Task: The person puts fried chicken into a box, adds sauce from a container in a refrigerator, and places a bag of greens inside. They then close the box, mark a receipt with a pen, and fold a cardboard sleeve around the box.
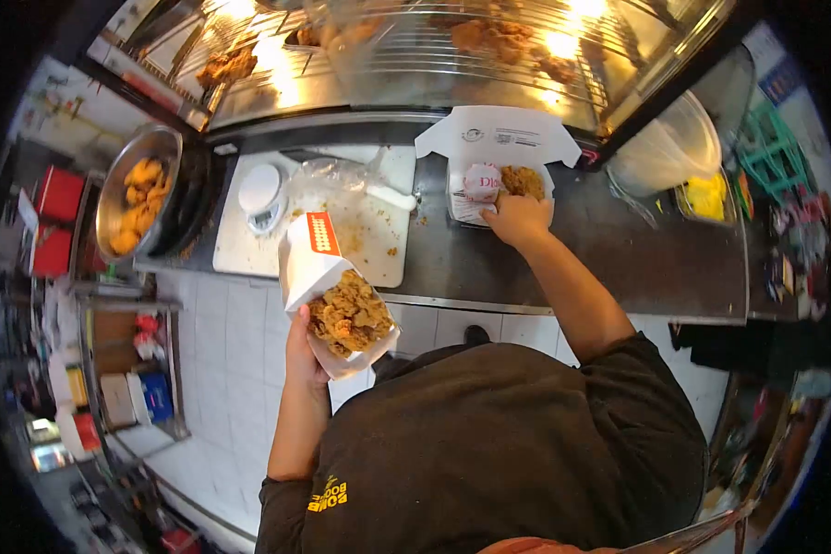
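In my left hand (305, 355) is an open white takeaway box (300, 268) with a red printed label, tilted toward me in front of the counter. Crumbed fried chicken (349, 314) fills its opening. My right hand (519, 220) reaches into a second white box (499, 134) on the counter, its printed lid folded up at the back. My right fingers are curled at a piece of fried chicken (523, 182) inside; their tips are partly hidden. Beside that piece lies a round, paper-wrapped item (481, 181) with pink print.
On a white cutting board (392, 263) are a white scale (263, 194), a clear plastic bag (328, 180) and crumbs. A metal bowl of fried pieces (138, 208) stands left. A lit display cabinet (415, 55) runs behind; a plastic tub (669, 148) sits right.
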Available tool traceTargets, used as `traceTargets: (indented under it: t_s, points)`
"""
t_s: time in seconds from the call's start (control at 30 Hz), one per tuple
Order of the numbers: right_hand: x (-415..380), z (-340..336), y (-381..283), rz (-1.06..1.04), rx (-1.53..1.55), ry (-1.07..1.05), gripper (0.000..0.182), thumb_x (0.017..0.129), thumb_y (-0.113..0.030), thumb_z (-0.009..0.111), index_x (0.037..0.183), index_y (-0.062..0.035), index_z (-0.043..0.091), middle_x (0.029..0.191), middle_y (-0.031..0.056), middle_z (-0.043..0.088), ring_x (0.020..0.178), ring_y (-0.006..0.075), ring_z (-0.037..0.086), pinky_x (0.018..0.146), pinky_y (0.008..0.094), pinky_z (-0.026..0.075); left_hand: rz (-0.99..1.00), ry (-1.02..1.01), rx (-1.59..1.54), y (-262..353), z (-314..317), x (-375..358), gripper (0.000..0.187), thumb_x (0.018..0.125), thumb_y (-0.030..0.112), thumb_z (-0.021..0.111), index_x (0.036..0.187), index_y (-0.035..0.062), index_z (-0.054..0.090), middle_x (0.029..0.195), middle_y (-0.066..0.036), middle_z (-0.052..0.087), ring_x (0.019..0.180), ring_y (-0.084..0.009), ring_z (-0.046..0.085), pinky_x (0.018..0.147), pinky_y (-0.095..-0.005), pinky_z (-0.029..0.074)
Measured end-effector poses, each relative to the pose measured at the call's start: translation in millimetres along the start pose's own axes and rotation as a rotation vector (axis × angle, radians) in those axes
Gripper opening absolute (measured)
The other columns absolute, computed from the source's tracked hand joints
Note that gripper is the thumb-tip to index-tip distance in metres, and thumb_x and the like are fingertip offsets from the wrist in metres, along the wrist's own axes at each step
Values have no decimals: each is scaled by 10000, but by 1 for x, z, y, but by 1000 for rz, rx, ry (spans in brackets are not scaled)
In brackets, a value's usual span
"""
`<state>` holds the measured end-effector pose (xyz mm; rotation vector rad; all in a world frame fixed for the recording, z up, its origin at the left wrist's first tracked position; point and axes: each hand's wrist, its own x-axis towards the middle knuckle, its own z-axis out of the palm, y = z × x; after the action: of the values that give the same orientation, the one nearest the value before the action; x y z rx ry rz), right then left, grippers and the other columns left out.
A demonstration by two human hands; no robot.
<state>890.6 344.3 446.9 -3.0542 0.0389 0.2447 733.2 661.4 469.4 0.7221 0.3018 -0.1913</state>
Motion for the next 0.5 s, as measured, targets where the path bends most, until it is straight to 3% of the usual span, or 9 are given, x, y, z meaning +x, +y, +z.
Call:
traceTargets:
  t_s: [0.2,0.3,0.5]
  points:
    - [27,33,21,-49,420,-54,429,735,-485,552,893,-95,634,964,88,622,922,278,573,795,414,388,134,191,-13,-37,15,-24,554,845,337,501,1260,16,322,1208,-176,447,1091,-309,475,894,-446,421]
    - [22,22,13,6,176,9,421,725,-454,582,932,-91,629,982,94,615,927,281,572,800,420,399,152,204,-44,-45,25,-32,567,839,332,502,1271,19,308,1210,-180,444,1091,-317,474,892,-455,423]
    - [34,30,13,-32,182,-90,395,723,-375,617,967,-64,604,970,116,611,908,289,575,766,442,414,184,233,-43,-53,35,-41,611,821,357,513,1282,23,290,1212,-181,440,1090,-329,473,881,-463,432]
